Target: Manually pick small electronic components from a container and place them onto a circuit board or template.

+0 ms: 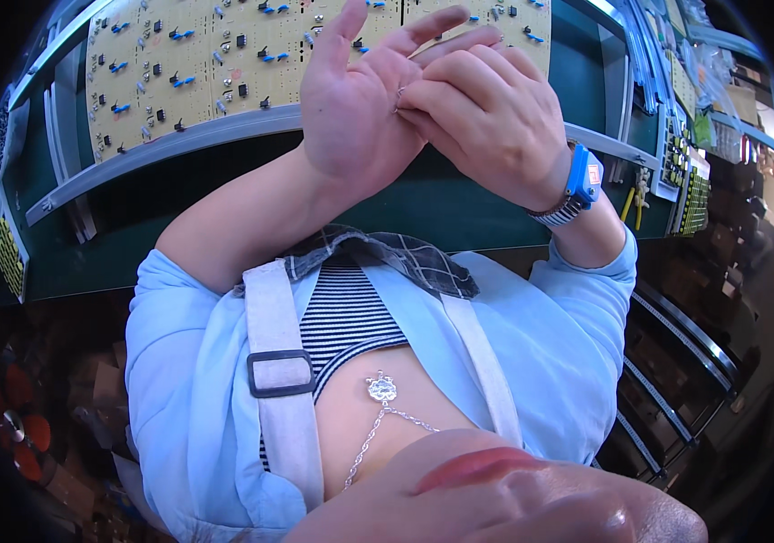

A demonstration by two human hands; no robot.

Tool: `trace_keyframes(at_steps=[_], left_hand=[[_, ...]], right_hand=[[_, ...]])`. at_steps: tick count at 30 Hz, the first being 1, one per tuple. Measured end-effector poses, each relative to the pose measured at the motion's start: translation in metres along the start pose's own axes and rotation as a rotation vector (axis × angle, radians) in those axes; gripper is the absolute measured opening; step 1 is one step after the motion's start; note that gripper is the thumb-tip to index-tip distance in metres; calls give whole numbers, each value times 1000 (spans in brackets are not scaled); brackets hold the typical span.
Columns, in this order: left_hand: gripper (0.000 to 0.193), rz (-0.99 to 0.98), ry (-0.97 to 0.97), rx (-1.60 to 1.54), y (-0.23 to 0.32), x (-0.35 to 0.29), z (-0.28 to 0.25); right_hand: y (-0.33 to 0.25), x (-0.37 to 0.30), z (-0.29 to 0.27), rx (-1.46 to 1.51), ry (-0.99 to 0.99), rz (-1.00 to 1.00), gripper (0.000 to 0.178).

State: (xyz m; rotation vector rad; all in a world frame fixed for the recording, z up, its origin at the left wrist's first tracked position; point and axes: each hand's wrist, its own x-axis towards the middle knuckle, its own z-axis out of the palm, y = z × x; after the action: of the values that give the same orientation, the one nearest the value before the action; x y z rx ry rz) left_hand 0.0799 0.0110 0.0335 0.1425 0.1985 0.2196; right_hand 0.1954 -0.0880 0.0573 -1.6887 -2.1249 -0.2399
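My left hand is held palm up above the near edge of a circuit board panel, its fingers stretched out and apart. Over that palm, my right hand pinches a tiny shiny metal part between thumb and forefinger. It is too small for me to tell its kind. Behind both hands lies the tan circuit board panel, dotted with blue, black and silver components. A metal rail runs along its near edge. My hands hide part of the panel and rail.
The bench top is dark green. At the right are yellow-handled pliers and yellow-and-black part strips. Another such strip stands at the left edge. Metal rails cross the left side. Shelving with plastic bags stands far right.
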Motion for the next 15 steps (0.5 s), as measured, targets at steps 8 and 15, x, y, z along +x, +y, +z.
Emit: trace_keyframes(at_steps=[8, 15], left_hand=[[80, -42, 54, -95, -3, -1, -4], [78, -214, -523, -816, -4, 2, -25]], right_hand=[[-5, -4, -6, 109, -70, 30, 28], [8, -7, -13, 130, 37, 92, 21]])
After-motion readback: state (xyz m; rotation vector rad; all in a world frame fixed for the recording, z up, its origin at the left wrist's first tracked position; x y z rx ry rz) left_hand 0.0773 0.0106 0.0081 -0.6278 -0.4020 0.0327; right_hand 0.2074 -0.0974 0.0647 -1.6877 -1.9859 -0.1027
